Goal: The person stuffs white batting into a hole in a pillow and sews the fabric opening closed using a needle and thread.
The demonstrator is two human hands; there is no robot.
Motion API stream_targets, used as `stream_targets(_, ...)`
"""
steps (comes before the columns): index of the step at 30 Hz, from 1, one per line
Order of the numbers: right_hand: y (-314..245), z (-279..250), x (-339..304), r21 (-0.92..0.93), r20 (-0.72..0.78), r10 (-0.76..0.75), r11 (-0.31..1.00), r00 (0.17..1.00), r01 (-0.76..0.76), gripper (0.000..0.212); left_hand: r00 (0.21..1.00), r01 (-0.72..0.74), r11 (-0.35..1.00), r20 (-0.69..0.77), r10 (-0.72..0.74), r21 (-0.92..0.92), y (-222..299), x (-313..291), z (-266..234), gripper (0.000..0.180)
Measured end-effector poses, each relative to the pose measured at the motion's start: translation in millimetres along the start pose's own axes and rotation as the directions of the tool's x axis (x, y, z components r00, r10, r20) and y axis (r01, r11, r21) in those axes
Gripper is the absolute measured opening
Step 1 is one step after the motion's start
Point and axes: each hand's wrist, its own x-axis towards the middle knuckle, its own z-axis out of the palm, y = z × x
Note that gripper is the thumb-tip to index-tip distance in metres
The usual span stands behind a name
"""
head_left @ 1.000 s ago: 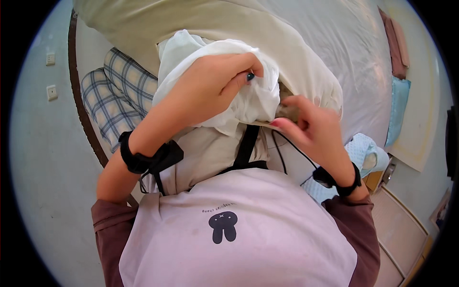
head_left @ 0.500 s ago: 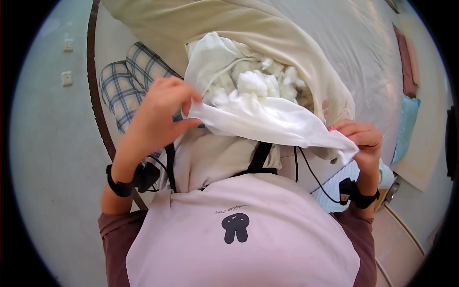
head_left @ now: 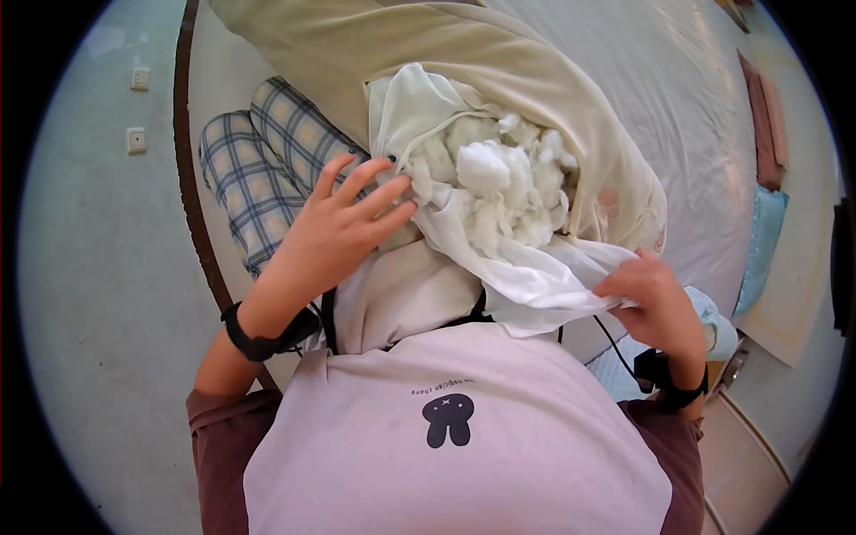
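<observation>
Stretching beside the splayed left hand (head_left: 343,230), white cloth (head_left: 533,283) is pinched in the right hand (head_left: 658,299).

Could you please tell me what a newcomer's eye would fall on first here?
Probably the fluffy white stuffing near the centre, exposed within white cloth beside a large beige cover. Next, the right hand gripping the cloth at lower right, and the left hand, fingers spread, at its left edge. Plaid fabric stands out at upper left.
</observation>
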Motion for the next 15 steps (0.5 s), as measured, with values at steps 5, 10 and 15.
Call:
stream_targets(5, 35, 3, -5, 0.832, -0.555, 0.313, 0.208, 0.771, 0.515, 0.035, 0.961, -0.039, 0.964, -0.255, 0.108, 0.262, -15, 12, 20, 0.033)
stream_targets(10, 99, 14, 20, 0.932, -0.157, 0.504, -0.209, 0.849, 0.296, 0.035, 0.925, -0.079, 0.997, -0.374, 0.063, -0.027, -15, 41, 0, 0.027)
stream_targets(15, 101, 11, 30, 0.977, -0.183, 0.629, 0.032, 0.756, 0.21, 0.042, 0.925, -0.056, 0.813, -0.337, -0.176, -0.579, -28, 67, -18, 0.015)
